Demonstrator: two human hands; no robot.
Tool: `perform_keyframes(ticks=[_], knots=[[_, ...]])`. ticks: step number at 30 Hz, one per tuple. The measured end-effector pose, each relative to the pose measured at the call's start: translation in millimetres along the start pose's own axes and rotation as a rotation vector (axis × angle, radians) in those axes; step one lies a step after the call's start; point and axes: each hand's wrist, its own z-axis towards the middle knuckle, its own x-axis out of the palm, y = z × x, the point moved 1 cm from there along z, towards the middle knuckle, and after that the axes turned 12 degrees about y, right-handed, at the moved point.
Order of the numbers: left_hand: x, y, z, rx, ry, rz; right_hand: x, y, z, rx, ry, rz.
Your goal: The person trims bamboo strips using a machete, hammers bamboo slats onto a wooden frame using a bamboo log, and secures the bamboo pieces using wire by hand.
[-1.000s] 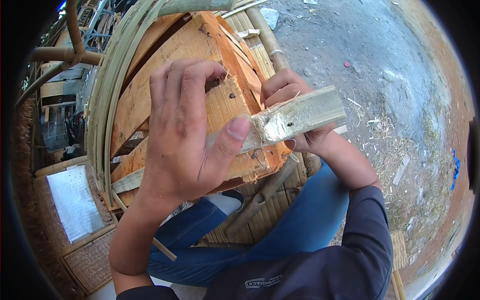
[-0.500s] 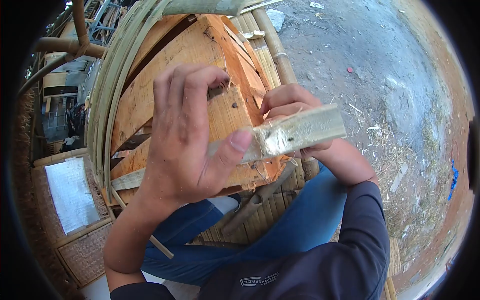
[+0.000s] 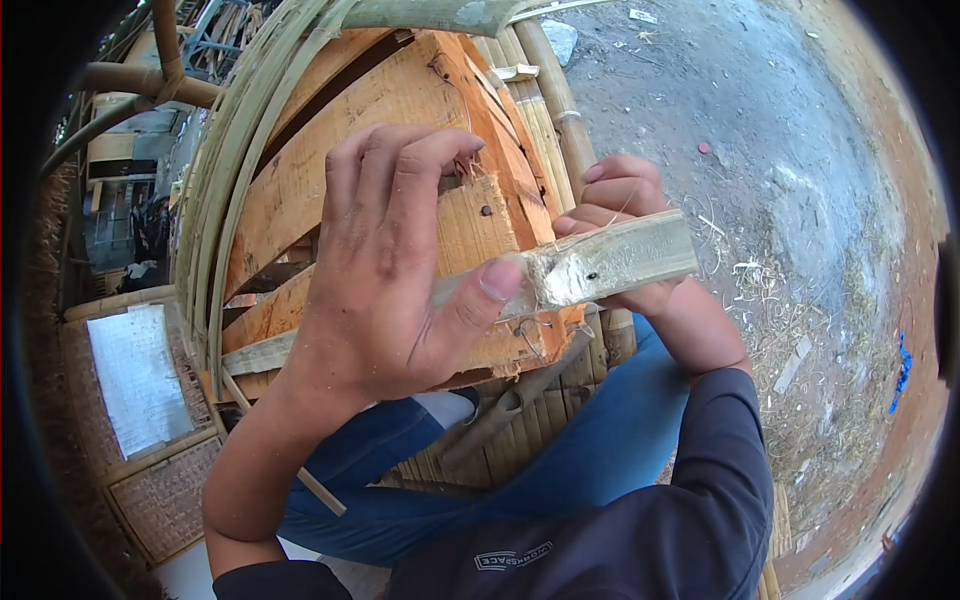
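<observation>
A long split-bamboo strip lies across the top of an orange-brown wooden crate, its pale node near the middle of the view. My left hand is over the strip, thumb pressed along it just left of the node. The fingers of that hand curl over a crate board, close to a splintered edge. My right hand is closed around the strip's right end from behind, fingers bent above it. Its palm and part of its grip are hidden by the bamboo.
Several long green bamboo strips bend along the crate's left side. Below, a bamboo tube with a hole lies on the slatted bamboo platform by my legs. At left is a woven panel with a silvery sheet. Shavings litter the ground at right.
My right hand has shifted slightly, its fingers lifting and showing more above the bamboo. Hands, crate and strip sit a little further right in view. The left hand keeps its pose.
</observation>
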Motion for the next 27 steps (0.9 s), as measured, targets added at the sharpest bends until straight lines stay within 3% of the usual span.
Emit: perform_keyframes(ticks=[6, 13, 17, 21, 25, 27], knots=[[0, -2, -5, 0.002, -0.010, -0.012, 25, 12, -1, 0.164, -0.102, 0.555], [0, -1, 0, -0.023, 0.001, 0.020, 5, -14, 15, 0.183, 0.033, 0.328], [-1, 2, 1, -0.023, -0.006, 0.016, -10, -18, 22, -0.010, 0.009, -0.143], [2, 5, 0, -0.012, -0.021, 0.001, -18, 3, 19, 0.017, 0.043, -0.415], [2, 4, 0, 0.003, -0.037, -0.020, -17, 13, 9, 0.068, 0.104, -0.282], [2, 1, -2, -0.001, -0.056, -0.021, -3, 13, 4, 0.180, 0.107, 0.040]])
